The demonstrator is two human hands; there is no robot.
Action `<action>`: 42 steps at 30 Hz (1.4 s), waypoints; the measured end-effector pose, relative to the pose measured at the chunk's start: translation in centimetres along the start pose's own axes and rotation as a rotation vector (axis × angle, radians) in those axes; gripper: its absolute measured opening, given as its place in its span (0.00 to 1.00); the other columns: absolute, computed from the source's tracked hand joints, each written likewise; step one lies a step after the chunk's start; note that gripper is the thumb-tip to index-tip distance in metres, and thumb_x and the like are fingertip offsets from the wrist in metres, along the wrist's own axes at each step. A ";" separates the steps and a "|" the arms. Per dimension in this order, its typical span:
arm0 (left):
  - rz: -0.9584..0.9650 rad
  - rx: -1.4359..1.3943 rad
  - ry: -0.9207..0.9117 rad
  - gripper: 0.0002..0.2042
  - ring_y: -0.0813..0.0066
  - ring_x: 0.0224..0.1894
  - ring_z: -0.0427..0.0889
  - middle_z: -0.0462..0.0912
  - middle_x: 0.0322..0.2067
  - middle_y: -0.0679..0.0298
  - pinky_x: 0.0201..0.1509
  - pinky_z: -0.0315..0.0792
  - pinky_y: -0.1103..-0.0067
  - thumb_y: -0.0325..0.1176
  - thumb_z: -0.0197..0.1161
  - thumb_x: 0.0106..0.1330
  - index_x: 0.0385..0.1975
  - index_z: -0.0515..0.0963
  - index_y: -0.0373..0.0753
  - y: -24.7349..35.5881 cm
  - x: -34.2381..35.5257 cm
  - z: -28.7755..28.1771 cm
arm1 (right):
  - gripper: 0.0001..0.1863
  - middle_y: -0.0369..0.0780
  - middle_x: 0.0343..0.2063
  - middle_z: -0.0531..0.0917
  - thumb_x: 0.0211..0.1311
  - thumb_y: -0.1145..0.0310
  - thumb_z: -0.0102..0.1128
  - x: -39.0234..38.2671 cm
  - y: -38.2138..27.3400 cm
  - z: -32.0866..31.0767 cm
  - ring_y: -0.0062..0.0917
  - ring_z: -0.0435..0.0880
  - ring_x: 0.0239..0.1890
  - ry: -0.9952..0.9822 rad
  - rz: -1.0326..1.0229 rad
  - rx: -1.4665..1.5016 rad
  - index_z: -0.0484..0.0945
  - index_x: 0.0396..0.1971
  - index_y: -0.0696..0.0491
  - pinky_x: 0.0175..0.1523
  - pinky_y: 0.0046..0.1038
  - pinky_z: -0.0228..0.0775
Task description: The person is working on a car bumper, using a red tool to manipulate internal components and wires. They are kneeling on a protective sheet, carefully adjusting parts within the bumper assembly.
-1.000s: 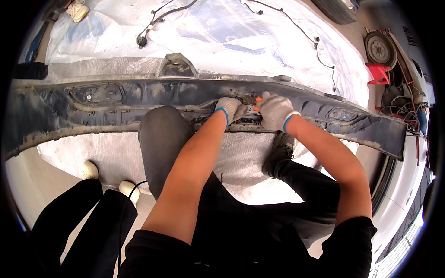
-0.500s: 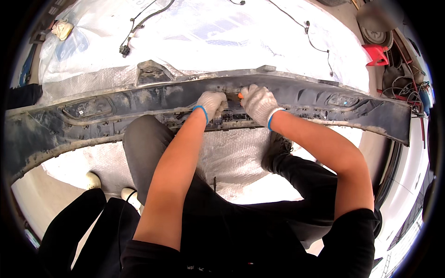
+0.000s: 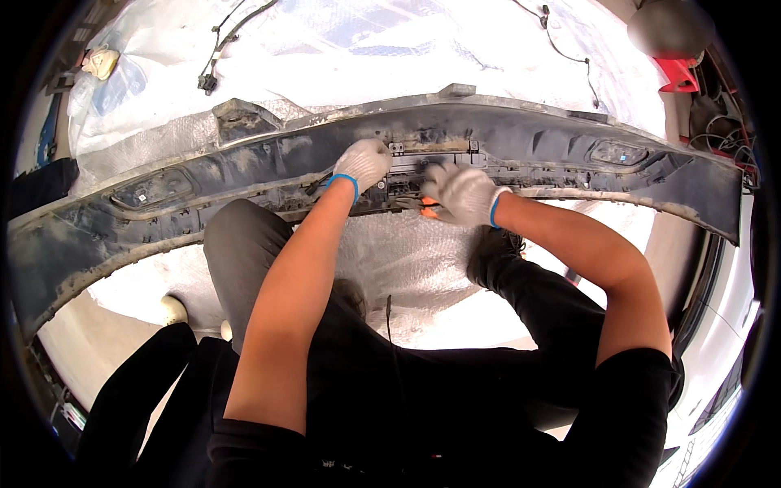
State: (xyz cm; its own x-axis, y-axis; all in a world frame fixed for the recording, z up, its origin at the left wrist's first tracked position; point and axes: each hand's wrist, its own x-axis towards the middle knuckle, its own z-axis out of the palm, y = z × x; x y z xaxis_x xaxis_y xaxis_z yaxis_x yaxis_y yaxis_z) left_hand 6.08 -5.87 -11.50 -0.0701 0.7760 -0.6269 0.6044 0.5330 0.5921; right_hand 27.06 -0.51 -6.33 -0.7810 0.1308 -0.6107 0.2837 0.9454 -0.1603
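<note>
A long, dirty black plastic bumper (image 3: 553,142) lies across in front of me, with a slotted metal-and-plastic mounting section (image 3: 431,149) at its middle. My left hand (image 3: 364,165), in a pale knit glove, is curled against the bumper at the left end of that section; what its fingers hold is hidden. My gloved right hand (image 3: 464,193), blurred, is closed around an orange-handled tool (image 3: 431,209), apparently pliers, low on the bumper just right of centre, its metal end pointing left along the lower edge.
White plastic sheeting (image 3: 390,49) bears wiring harnesses (image 3: 207,81). Someone's black-trousered legs (image 3: 130,398) are at lower left, beside my bent knee (image 3: 232,244). A red container (image 3: 677,75) and tangled cables (image 3: 720,138) sit at right, a white car (image 3: 724,293) at lower right.
My right hand and the orange-handled tool have moved down from the middle section toward the lower edge, exposing that section. My left hand has shifted left and up as the view shifted.
</note>
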 end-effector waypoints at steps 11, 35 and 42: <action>-0.016 -0.157 0.110 0.15 0.64 0.31 0.85 0.87 0.31 0.58 0.40 0.76 0.70 0.37 0.59 0.61 0.41 0.85 0.36 -1.5 1.2 3.1 | 0.13 0.46 0.36 0.88 0.63 0.73 0.57 7.3 0.6 -0.1 0.37 0.90 0.40 0.212 0.363 0.126 0.77 0.46 0.60 0.36 0.39 0.84; -0.189 -0.939 -0.012 0.06 0.80 0.18 0.66 0.74 0.22 0.68 0.20 0.59 0.78 0.31 0.59 0.64 0.34 0.77 0.34 -0.1 0.9 -0.4 | 0.14 0.57 0.36 0.87 0.64 0.70 0.55 8.5 -0.9 2.1 0.46 0.89 0.42 0.249 0.617 0.579 0.80 0.42 0.64 0.44 0.41 0.83; 0.022 -0.608 0.002 0.15 0.69 0.28 0.78 0.82 0.28 0.60 0.35 0.71 0.73 0.39 0.58 0.65 0.38 0.82 0.32 -0.2 1.5 0.2 | 0.11 0.54 0.35 0.88 0.59 0.72 0.59 8.2 -3.9 1.7 0.43 0.90 0.40 0.229 0.574 0.564 0.84 0.36 0.63 0.44 0.39 0.83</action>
State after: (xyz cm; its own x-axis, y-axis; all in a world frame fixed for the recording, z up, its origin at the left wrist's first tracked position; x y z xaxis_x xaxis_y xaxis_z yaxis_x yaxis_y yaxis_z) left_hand 5.96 -4.92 -12.65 -0.0649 0.7892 -0.6107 0.0442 0.6137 0.7883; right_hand 20.45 -3.64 -12.04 -0.5062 0.6616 -0.5532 0.8605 0.4297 -0.2736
